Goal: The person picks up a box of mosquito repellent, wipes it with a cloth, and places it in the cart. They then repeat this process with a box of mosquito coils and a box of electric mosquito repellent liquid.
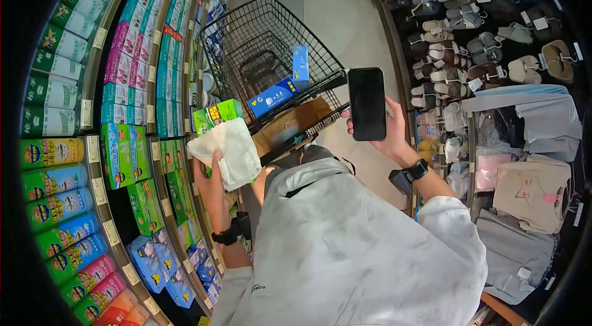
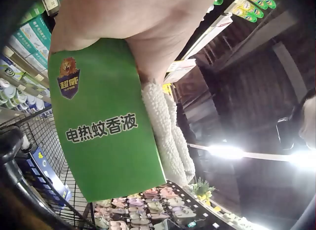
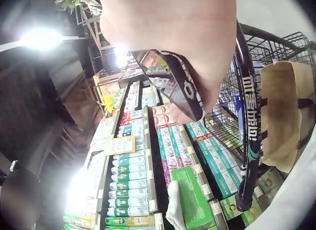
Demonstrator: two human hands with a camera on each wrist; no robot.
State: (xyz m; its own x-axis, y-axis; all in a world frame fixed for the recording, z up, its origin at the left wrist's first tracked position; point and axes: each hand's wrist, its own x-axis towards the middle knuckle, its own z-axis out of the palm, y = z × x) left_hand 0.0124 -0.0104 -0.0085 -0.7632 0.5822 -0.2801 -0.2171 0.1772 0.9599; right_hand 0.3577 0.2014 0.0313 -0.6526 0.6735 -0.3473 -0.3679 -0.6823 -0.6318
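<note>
My left hand [image 1: 211, 187] grips a green box [image 2: 106, 166] of electric mosquito-repellent liquid together with a folded, fluffy white cloth [image 1: 237, 156]. In the head view the cloth covers much of the box, and only its printed upper part shows. The left wrist view has the fingers over the box's top edge, with the cloth against its side. My right hand [image 1: 394, 135] holds a black smartphone [image 1: 367, 104] upright, its dark screen facing me. From the right wrist, the phone's edge and reflective screen show under the palm.
Ahead stands a black wire shopping cart [image 1: 306, 30] with blue boxes [image 1: 271, 98] inside and a brown bag [image 3: 281, 116] near its handle. Shelves of boxes and spray cans [image 1: 58, 203] line the left. Slippers [image 1: 447, 55] and folded clothes [image 1: 527, 193] fill the right.
</note>
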